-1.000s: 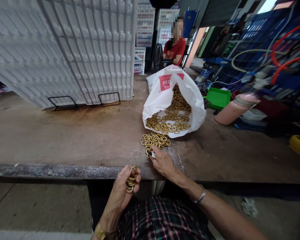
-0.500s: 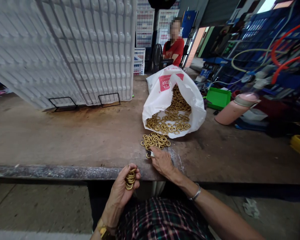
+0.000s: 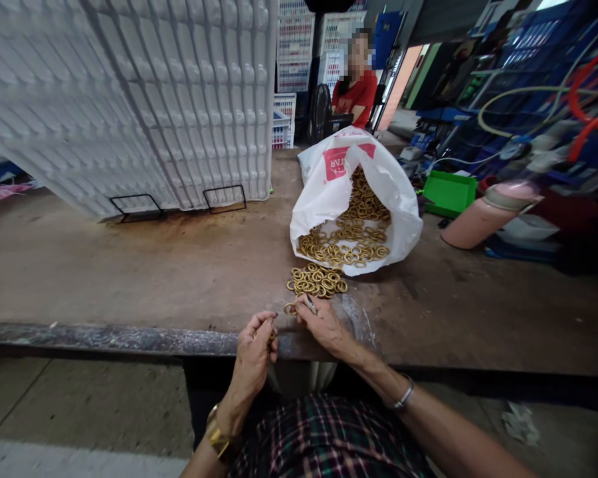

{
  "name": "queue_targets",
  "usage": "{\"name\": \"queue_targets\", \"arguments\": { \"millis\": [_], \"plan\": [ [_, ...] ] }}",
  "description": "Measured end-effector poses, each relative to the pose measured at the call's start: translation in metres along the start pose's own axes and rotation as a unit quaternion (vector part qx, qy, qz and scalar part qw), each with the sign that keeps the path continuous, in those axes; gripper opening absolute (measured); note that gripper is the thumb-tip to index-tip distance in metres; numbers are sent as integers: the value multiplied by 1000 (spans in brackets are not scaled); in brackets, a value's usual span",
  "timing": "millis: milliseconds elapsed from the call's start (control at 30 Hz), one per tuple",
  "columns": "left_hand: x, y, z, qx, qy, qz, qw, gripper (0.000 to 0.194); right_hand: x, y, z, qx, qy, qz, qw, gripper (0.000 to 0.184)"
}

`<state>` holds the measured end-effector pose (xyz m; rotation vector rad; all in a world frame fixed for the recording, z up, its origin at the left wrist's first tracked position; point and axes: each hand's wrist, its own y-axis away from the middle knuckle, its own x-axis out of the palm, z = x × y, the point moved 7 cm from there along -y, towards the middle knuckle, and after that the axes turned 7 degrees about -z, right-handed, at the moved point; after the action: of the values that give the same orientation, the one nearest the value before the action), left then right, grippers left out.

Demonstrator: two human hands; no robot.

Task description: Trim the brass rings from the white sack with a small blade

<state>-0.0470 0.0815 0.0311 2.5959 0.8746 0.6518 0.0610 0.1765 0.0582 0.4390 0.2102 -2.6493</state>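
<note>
On my feed, my left hand (image 3: 256,348) has turned over, curled round some brass-coloured rings (image 3: 272,337), too hidden to count. My right hand (image 3: 321,326) pinches one slim object (image 3: 309,304); one single ring (image 3: 286,308) now sits at its fingertips, so I judge it singled out. Beyond, on the counter (image 3: 154,279), lie one loose pile (image 3: 317,282) of rings past counting, one white bag (image 3: 404,219) holding many more, one pink bottle (image 3: 483,219) and one green tray (image 3: 448,192). Farthest, I count one person (image 3: 357,96) in red.

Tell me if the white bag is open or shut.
Open: the white bag gapes at its mouth, showing gold-coloured rings inside.
</note>
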Motion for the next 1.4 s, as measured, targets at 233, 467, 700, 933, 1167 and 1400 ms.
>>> {"name": "queue_targets", "arguments": {
  "millis": [233,467,700,933,1167,1400],
  "plan": [
    [-3,-4,3,50,-88,1,995,33,23,7,0,25,-49,65,996,24],
    [-3,7,-21,234,-254,-31,938,20,36,10,-19,111,-60,93,988,33],
    [-2,4,-1,88,-199,21,976,26,34,7,-6,96,-12,66,993,26],
    [3,9,5,-1,-71,56,996,31,39,7,-8,41,-5,55,998,28],
    [1,9,5,8,-55,55,997,32,41,8,-5,34,-19,69,997,28],
    [0,11,4,14,-40,60,997,31,34,7,-8,50,17,31,998,19]
  ]
}}
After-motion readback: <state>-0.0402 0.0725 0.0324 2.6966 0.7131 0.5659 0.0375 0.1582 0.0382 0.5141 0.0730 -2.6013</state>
